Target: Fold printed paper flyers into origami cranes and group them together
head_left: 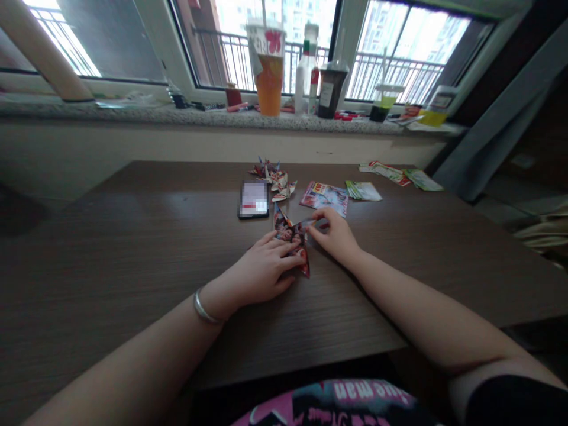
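Observation:
A folded piece of glossy printed paper point(283, 225) lies on the brown table, with pointed corners sticking out at the top and bottom. My left hand point(264, 269) rests flat over its lower left part, fingers stretched out and holding it down. At the paper's right corner, my right hand point(335, 236) pinches the edge between thumb and fingers. Just beyond the paper are several folded paper shapes point(281, 186) with pointed tips. A phone point(254, 199) with a lit, blurred screen lies to their left.
Flat printed paper point(326, 196) and green-white packets point(364, 190) lie right of centre on the table point(133, 248). More packets point(390, 173) are at the far right. Along the windowsill point(199, 117) stand a tall orange drink cup point(269, 83), bottles and a dark cup point(331, 89).

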`<action>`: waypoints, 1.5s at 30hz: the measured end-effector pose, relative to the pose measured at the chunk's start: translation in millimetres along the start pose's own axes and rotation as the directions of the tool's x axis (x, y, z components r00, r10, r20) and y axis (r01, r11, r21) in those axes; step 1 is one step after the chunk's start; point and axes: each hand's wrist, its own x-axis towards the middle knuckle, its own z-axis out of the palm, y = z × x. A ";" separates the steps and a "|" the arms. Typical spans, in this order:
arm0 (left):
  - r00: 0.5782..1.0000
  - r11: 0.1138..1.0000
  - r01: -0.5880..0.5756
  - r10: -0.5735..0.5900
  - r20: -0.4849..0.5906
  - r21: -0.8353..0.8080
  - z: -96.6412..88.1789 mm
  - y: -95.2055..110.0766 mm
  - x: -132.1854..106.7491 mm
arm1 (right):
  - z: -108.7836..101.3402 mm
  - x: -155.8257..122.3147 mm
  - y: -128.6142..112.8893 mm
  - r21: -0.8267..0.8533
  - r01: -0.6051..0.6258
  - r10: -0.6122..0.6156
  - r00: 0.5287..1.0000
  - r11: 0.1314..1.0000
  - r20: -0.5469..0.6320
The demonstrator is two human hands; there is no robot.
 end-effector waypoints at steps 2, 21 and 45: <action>1.000 1.000 0.007 -0.007 0.006 0.002 0.2 0.7 0.1 | 1.9 0.6 2.2 0.057 -0.022 0.024 0.999 0.998 -0.026; 0.994 0.992 0.109 -0.107 -0.033 0.061 7.2 2.6 2.4 | 7.6 5.8 0.7 0.113 -0.195 0.180 0.975 0.974 0.129; 0.987 0.992 0.122 -0.125 -0.097 -0.037 1.1 -3.1 3.2 | 8.7 1.7 1.2 0.291 -0.313 0.296 0.950 0.904 0.103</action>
